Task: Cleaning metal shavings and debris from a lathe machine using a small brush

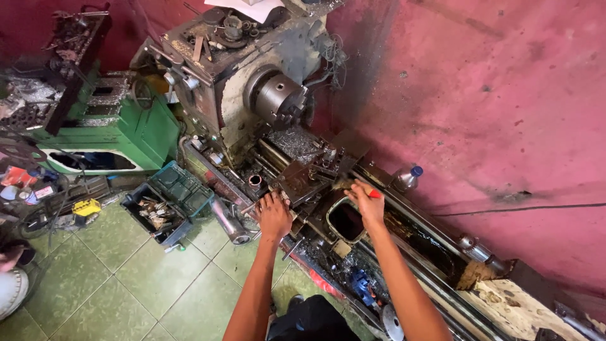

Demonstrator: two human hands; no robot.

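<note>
Pink-red stained wall [492,107] backs a grimy metal lathe [252,82] that runs diagonally from upper left to lower right, green tiled floor [145,284] on the near side. Both bare forearms reach up from the bottom edge, roughly parallel, elbows low, wrists extended toward the machine. Left hand [273,215] lies palm down with fingers spread and loosely curled on the carriage [303,183], fingertips at the front edge near a handle; whether it actually clamps anything cannot be told. Right hand [366,203] is closed round a thin tool with a red handle [375,194], knuckles up, tip pointing toward the tool post [328,161] just beyond it. Dark oval opening in the lathe bed [347,221] sits between the two wrists. Round steel chuck [278,98] on the headstock is well apart from both hands, up and left, metal chips piled on the bed below it. Small bottle with blue cap [407,178] stands near the right hand against the wall side. Green toolbox [183,186] and a dark tray of bits [154,215] lie on the floor left of the left forearm, a metal cylinder [228,224] just beside them. Green cabinet [120,126] farther left, cluttered.
</note>
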